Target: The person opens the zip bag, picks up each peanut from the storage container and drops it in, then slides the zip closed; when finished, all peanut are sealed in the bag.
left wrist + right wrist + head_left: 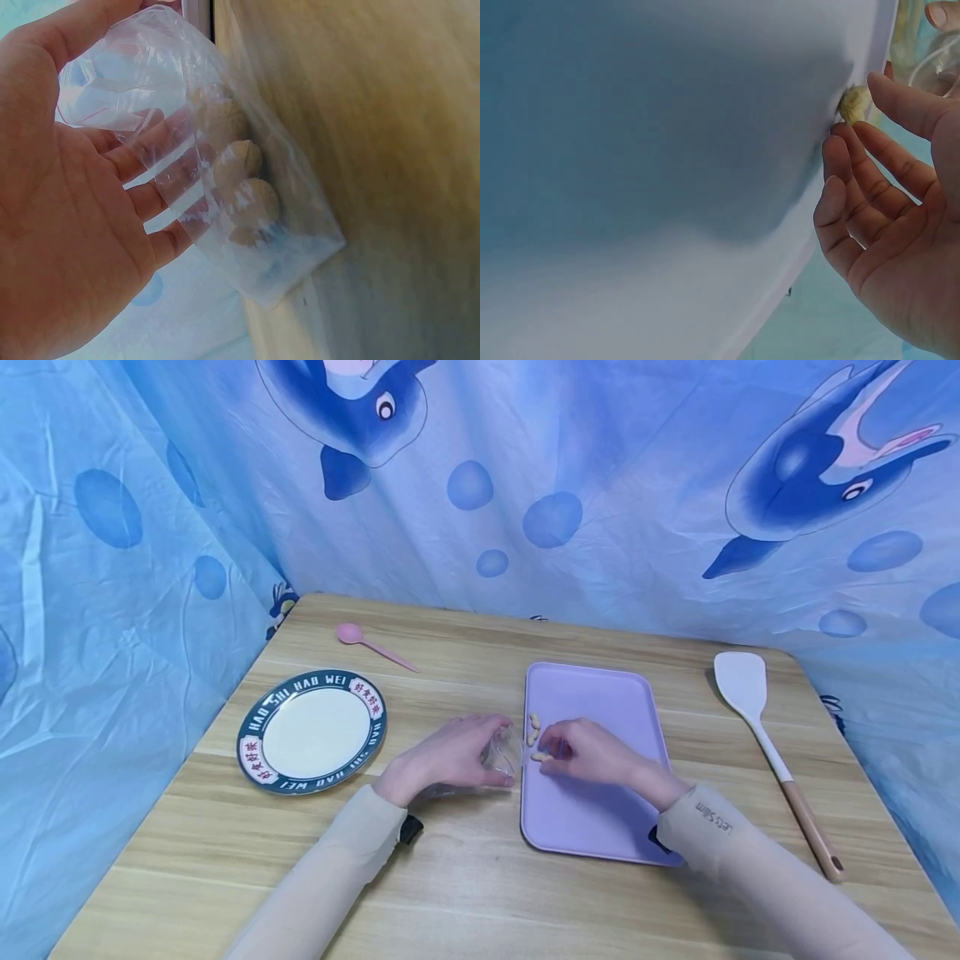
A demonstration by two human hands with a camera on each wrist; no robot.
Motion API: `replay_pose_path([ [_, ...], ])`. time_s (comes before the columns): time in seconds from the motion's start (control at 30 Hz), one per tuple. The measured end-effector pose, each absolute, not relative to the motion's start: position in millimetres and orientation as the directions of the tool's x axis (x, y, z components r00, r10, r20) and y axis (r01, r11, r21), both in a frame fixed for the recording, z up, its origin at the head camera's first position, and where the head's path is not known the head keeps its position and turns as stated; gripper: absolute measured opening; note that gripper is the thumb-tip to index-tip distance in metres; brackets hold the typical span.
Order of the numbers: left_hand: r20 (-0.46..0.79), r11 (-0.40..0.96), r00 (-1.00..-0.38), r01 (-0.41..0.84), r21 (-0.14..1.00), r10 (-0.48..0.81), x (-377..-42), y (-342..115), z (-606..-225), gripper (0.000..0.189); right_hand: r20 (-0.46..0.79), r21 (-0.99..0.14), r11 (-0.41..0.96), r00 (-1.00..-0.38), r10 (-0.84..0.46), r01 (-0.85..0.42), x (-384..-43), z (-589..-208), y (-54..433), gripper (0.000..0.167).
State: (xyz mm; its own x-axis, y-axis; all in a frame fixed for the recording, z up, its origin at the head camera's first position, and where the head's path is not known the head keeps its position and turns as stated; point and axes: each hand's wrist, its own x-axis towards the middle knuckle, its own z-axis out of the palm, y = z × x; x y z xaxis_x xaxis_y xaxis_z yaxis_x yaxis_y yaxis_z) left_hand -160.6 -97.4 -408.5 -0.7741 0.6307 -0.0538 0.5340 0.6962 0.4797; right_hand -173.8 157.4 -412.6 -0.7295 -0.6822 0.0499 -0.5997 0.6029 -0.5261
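Observation:
My left hand [457,752] holds a clear plastic bag [504,752] by its mouth, just left of the purple tray [592,814]. In the left wrist view the bag slants down over the table, with several round tan nuts [251,202] inside that look like walnuts. Over the tray's left side, my right hand [588,752] pinches a peanut [854,103] between thumb and fingertips. Farther back along the tray's left edge lie other unshelled peanuts [533,737]. The right hand's fingers partly hide the pinched peanut.
A white plate [318,735] with a dark green lettered rim stands on the left of the wooden table [465,893]. Behind it lies a pink spoon [371,646]. On the right is a white spatula [761,727] with a wooden handle. A blue dolphin-print curtain [600,568] hangs behind.

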Motion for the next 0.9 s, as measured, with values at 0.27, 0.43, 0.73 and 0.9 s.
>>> replay_pose_path([
  [0.27,-0.050,0.693,-0.773,0.536,0.483,0.632,-160.5,-97.4,-409.3,0.085,0.060,-0.500,0.616,-0.733,-0.677,-0.609,-171.7,-421.3,154.4,0.019],
  [0.43,-0.057,0.699,-0.775,0.532,0.479,0.629,-160.7,-96.8,-409.7,0.085,0.045,-0.499,0.631,-0.745,-0.665,-0.594,-170.0,-421.6,152.7,0.019],
  [0.73,-0.061,0.701,-0.778,0.525,0.483,0.625,-160.1,-96.8,-408.3,0.085,0.041,-0.499,0.640,-0.753,-0.656,-0.585,-167.7,-422.0,152.6,0.016],
  [0.9,-0.056,0.694,-0.775,0.529,0.488,0.630,-159.4,-97.0,-407.6,0.086,0.033,-0.505,0.647,-0.762,-0.647,-0.571,-166.9,-422.6,153.1,0.015],
])
